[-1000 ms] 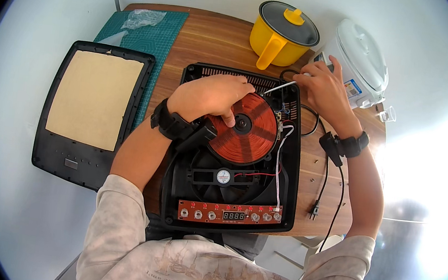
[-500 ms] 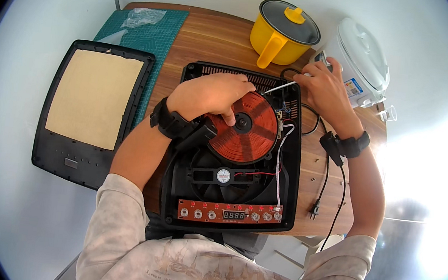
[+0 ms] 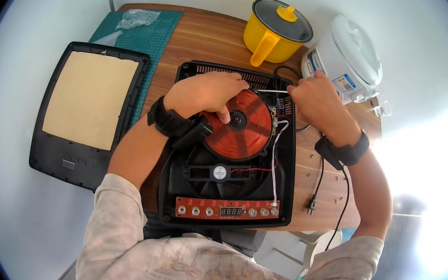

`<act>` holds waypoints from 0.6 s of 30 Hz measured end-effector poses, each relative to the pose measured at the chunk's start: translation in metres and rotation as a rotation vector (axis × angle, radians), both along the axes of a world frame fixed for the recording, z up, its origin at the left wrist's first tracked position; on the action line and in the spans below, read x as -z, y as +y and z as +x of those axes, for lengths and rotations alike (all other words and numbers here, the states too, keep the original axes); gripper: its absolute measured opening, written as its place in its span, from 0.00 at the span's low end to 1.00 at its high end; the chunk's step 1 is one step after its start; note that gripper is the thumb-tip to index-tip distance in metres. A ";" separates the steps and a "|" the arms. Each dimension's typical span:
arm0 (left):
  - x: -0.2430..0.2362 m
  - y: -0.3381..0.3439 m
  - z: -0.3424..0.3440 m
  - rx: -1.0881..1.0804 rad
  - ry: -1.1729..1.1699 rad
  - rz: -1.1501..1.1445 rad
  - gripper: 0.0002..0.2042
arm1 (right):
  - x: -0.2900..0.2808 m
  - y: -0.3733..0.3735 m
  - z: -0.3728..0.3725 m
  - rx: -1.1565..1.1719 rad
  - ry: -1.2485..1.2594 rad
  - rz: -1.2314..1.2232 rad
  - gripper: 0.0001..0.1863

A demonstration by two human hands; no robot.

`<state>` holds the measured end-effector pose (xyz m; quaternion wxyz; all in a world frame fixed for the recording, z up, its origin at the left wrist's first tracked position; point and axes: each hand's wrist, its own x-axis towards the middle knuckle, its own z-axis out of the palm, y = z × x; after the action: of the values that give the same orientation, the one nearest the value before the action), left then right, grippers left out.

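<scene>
An opened induction cooker base (image 3: pixel 286 175), black and shallow, lies in front of me. Its round copper coil (image 3: pixel 243 139) is raised at the far side, above the fan (image 3: pixel 213 186). My left hand (image 3: pixel 204 92) is closed on the coil's far left part, thumb on top near the hub, the other fingers over the far edge and partly hidden. In my right hand (image 3: pixel 319 102), a screwdriver (image 3: pixel 271 91) is gripped, its handle mostly covered by the fingers. The thin metal shaft points left, nearly level, its tip by the coil's far edge.
The cooker's black top panel (image 3: pixel 40 124) lies at left, partly on a green cutting mat (image 3: pixel 161 39). A yellow pot (image 3: pixel 271 40) and white rice cooker (image 3: pixel 349 55) stand behind. Small screws (image 3: pixel 308 175) and a power plug (image 3: pixel 312 205) lie to the right.
My right hand has dropped toward me and turned, so the screwdriver's shaft has gone from slanting to nearly level. My left hand stays on the coil. The whole view has shifted slightly.
</scene>
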<state>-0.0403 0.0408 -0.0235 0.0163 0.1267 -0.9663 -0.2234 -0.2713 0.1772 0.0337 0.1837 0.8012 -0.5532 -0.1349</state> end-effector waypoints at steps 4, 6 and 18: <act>0.002 -0.001 0.000 -0.009 -0.010 0.001 0.37 | -0.007 0.005 0.014 0.063 -0.090 0.098 0.03; 0.005 -0.002 -0.001 0.005 0.007 -0.003 0.36 | -0.006 0.008 0.018 0.139 -0.166 0.123 0.06; 0.010 -0.006 -0.001 0.009 0.017 0.030 0.34 | 0.023 0.018 0.045 0.576 -0.790 0.296 0.12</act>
<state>-0.0411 0.0352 -0.0334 0.0215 0.1209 -0.9632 -0.2391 -0.2266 0.1957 0.0110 -0.1999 0.6235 -0.7537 0.0562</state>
